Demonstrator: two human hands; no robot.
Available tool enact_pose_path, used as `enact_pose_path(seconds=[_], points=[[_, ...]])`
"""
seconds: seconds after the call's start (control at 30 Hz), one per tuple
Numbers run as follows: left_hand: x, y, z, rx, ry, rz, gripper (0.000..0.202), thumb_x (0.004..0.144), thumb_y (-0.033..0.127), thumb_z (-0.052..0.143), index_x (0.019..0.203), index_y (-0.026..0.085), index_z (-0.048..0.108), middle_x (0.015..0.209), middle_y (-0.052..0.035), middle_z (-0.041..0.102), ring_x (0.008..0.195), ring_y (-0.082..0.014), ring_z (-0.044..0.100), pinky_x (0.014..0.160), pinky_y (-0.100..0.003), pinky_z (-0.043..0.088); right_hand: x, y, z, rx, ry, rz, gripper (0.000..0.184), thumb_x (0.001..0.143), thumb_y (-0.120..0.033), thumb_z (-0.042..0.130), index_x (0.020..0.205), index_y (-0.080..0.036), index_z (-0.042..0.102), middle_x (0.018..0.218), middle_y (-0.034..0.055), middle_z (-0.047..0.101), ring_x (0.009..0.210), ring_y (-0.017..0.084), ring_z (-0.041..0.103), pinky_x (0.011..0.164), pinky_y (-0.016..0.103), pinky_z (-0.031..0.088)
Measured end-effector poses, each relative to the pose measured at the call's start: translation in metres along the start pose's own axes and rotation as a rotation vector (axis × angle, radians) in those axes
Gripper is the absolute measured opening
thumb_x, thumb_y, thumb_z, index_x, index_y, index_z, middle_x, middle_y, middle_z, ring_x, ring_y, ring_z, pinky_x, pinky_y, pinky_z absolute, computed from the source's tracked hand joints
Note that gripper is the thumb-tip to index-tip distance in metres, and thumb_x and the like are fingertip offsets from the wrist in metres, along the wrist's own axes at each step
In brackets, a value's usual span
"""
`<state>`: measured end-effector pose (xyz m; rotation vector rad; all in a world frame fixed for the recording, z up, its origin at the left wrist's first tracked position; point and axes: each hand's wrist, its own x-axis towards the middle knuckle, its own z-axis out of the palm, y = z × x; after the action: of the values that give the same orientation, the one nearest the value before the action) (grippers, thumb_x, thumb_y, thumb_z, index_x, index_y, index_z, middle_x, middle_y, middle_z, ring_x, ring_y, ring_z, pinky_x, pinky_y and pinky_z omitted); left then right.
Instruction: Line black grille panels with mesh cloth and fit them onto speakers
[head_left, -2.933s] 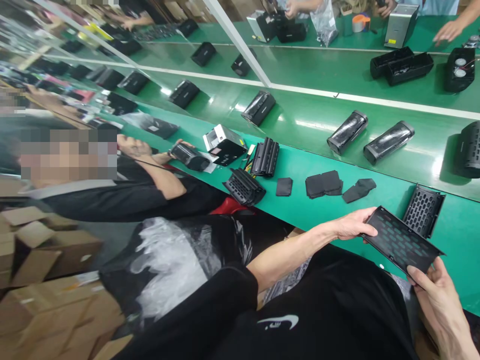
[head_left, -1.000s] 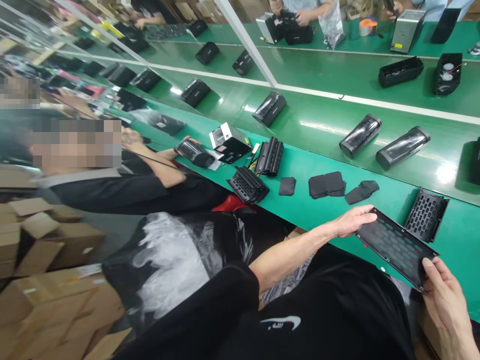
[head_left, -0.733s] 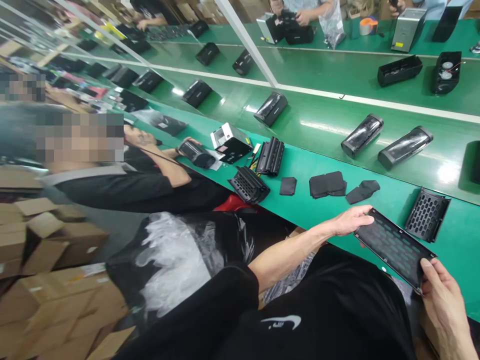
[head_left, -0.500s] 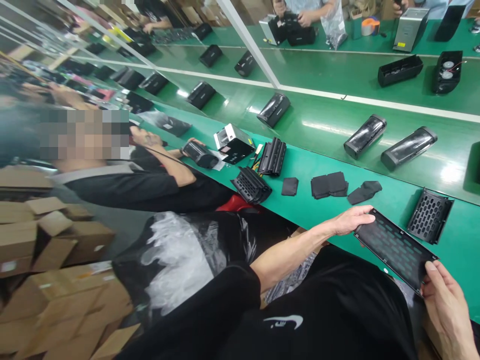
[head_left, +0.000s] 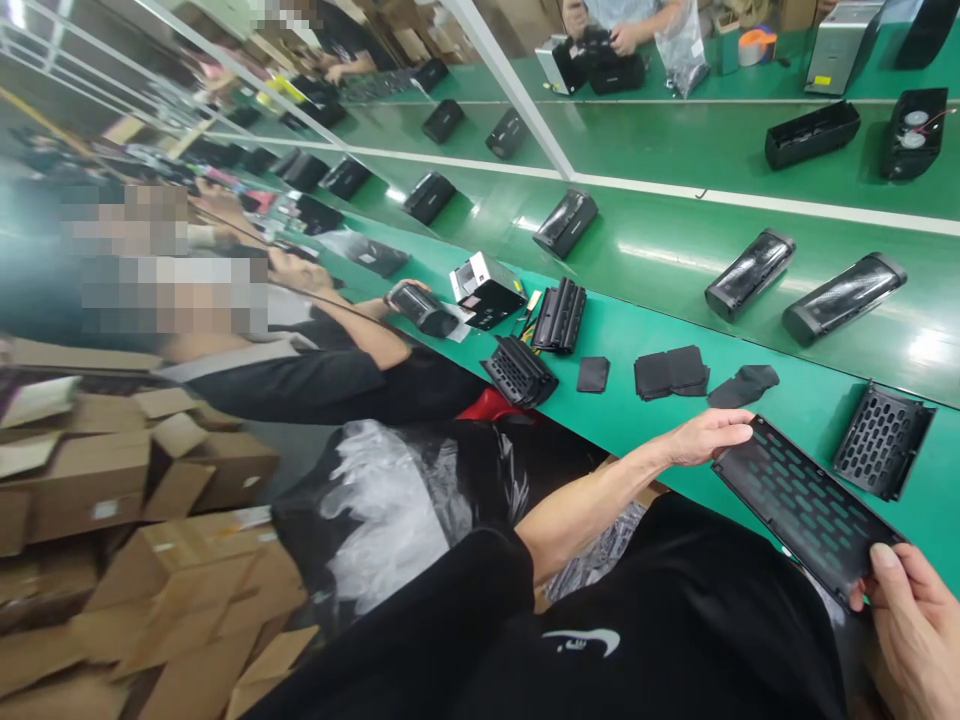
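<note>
A black slotted speaker grille panel is held level between both my hands at the green bench's near edge. My left hand pinches its upper left corner, thumb on top. My right hand grips its lower right end, also with the thumb on top. Dark sheet material seems to lie across the slots. Just beyond the panel, a second slotted grille rests on the bench. Black cloth pieces lie to the left: a spread stack, a crumpled piece and a small square pile.
Stacked black grilles and a silver-black box stand further left, near a co-worker's arm. Several black speaker housings sit on the green conveyor. Cardboard boxes and plastic bags fill the lower left.
The view has shifted slightly, so the bench items appear further right. Both hands keep hold of the grille panel, and its slots show more clearly now.
</note>
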<state>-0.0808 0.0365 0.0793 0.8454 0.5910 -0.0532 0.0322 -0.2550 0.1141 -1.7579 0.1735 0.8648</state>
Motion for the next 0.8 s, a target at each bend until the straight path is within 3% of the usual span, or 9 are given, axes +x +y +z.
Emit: enact_pose_path(seconds=[0.1, 0.3, 0.53, 0.7, 0.8], points=[[0.000, 0.002, -0.002, 0.021, 0.006, 0.014, 0.063, 0.064, 0.059, 0.096, 0.102, 0.014, 0.074, 0.080, 0.0012, 0.068, 0.070, -0.0097, 0.058, 0.071, -0.025, 0.043, 0.000, 0.000, 0.001, -0.050, -0.024, -0.002, 0.050, 0.079, -0.064, 0.086, 0.081, -0.019, 0.064, 0.068, 0.0009, 0.060, 0.065, 0.014, 0.053, 0.059, 0.022, 0.043], [0.001, 0.013, -0.002, 0.122, 0.014, 0.040, 0.060, 0.067, 0.063, 0.092, 0.098, 0.014, 0.076, 0.086, -0.0009, 0.072, 0.077, -0.0117, 0.060, 0.081, -0.027, 0.046, 0.004, -0.007, 0.006, -0.068, 0.004, 0.046, 0.055, 0.076, -0.069, 0.086, 0.080, -0.019, 0.062, 0.067, 0.0010, 0.060, 0.063, 0.013, 0.050, 0.058, 0.022, 0.041], [0.011, 0.013, -0.009, 0.156, 0.014, 0.063, 0.056, 0.074, 0.061, 0.089, 0.102, 0.014, 0.078, 0.088, -0.0018, 0.075, 0.079, -0.0124, 0.064, 0.082, -0.028, 0.050, 0.013, -0.016, 0.017, 0.055, -0.092, 0.028, 0.051, 0.072, -0.062, 0.092, 0.077, -0.020, 0.062, 0.066, -0.0001, 0.058, 0.063, 0.012, 0.050, 0.058, 0.020, 0.043], [0.021, 0.010, -0.018, 0.094, -0.002, 0.003, 0.066, 0.070, 0.066, 0.089, 0.108, 0.014, 0.077, 0.086, -0.0052, 0.076, 0.075, -0.0166, 0.069, 0.077, -0.032, 0.055, 0.024, -0.023, 0.023, 0.119, -0.110, 0.083, 0.050, 0.071, -0.060, 0.093, 0.074, -0.021, 0.062, 0.066, -0.0009, 0.057, 0.061, 0.012, 0.050, 0.055, 0.020, 0.045], [0.027, 0.005, -0.020, -0.051, -0.025, -0.002, 0.068, 0.071, 0.071, 0.087, 0.105, 0.014, 0.076, 0.078, -0.0044, 0.073, 0.069, -0.0175, 0.069, 0.077, -0.035, 0.057, 0.032, -0.027, 0.030, 0.197, -0.103, 0.129, 0.048, 0.072, -0.055, 0.094, 0.078, -0.022, 0.061, 0.068, -0.0032, 0.055, 0.058, 0.011, 0.051, 0.053, 0.021, 0.045]])
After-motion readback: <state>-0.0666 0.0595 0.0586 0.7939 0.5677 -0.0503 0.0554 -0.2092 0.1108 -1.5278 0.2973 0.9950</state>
